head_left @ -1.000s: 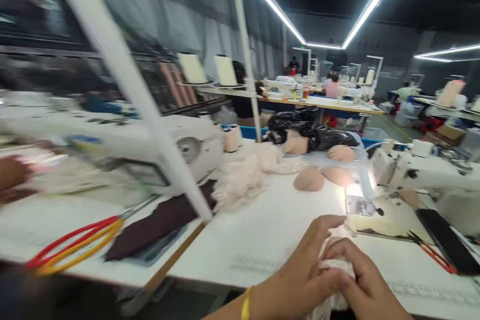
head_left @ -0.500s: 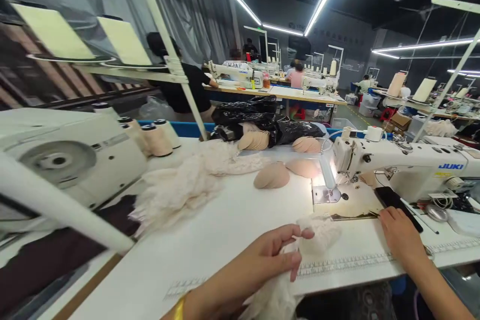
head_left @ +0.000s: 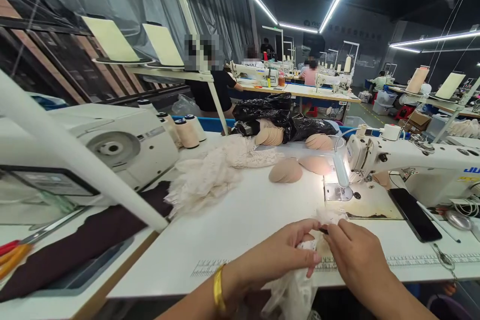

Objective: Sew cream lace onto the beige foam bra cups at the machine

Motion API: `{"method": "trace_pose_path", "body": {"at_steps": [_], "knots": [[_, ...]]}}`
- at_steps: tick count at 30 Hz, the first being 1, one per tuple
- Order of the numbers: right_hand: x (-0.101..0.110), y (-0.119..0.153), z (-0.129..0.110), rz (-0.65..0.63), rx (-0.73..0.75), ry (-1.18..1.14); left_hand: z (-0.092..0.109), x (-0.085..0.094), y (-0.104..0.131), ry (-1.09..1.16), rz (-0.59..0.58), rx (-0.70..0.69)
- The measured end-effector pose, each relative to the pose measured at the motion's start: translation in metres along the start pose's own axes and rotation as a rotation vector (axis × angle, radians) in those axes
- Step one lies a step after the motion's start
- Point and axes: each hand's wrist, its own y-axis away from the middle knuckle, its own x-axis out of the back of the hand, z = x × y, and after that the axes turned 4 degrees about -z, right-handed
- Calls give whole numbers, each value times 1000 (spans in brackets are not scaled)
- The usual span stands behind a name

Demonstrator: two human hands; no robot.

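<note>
Apparently for steadiness, the left hand (head_left: 290, 246) pinches pale lace (head_left: 294, 287) while the right hand (head_left: 356, 250) grips a dark object (head_left: 323, 230).

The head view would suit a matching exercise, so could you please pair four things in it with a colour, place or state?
Things
1. left hand
2. phone
3. scissors
4. cloth heap

Descriptions
A. black, lying flat on the white table
B. pale, to the left of the rounded pads
C. holding lace, with a yellow bracelet at its wrist
D. red and orange handles

Right pairs: 1-C, 2-A, 3-D, 4-B.
</note>
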Motion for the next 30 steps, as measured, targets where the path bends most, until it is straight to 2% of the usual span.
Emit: {"method": "trace_pose_path", "body": {"at_steps": [2,3,5,6,7,8,9,11,13,15,18,20,22,25,27,30], "knots": [[-1,11,18,-45,-74,-8,8,21,14,-270,173,98],[-1,20,32,-67,-122,3,12,35,22,-457,327,112],[-1,41,64,-102,-210,84,19,59,35,-836,718,42],[-2,52,80,-118,-239,133,21,68,39,-973,849,-10],[-1,61,93,-120,-254,180,21,73,42,-1070,922,-61],[-1,68,104,-102,-265,217,20,74,42,-1123,921,-103],[0,72,110,-84,-276,229,18,71,41,-1143,858,-141],[4,73,108,-31,-263,151,9,57,35,-1149,608,-204],[7,66,90,-21,-204,-53,-2,39,25,-1191,360,-242],[9,56,63,-81,-117,-286,-13,27,15,-1271,232,-240],[5,40,24,-148,-15,-503,-21,20,3,-1271,220,-186],[-2,30,5,-130,-29,-622,-18,17,-2,-1109,220,-150],[-9,20,-6,-132,-182,-810,-9,14,-5,-865,252,-123],[-19,6,-7,-220,-537,-1226,2,9,-8,-421,359,-95],[-27,0,-2,-271,-716,-1450,1,8,-10,-144,383,-60],[-37,-2,7,-273,-852,-1579,-11,11,-14,93,410,6]]}}
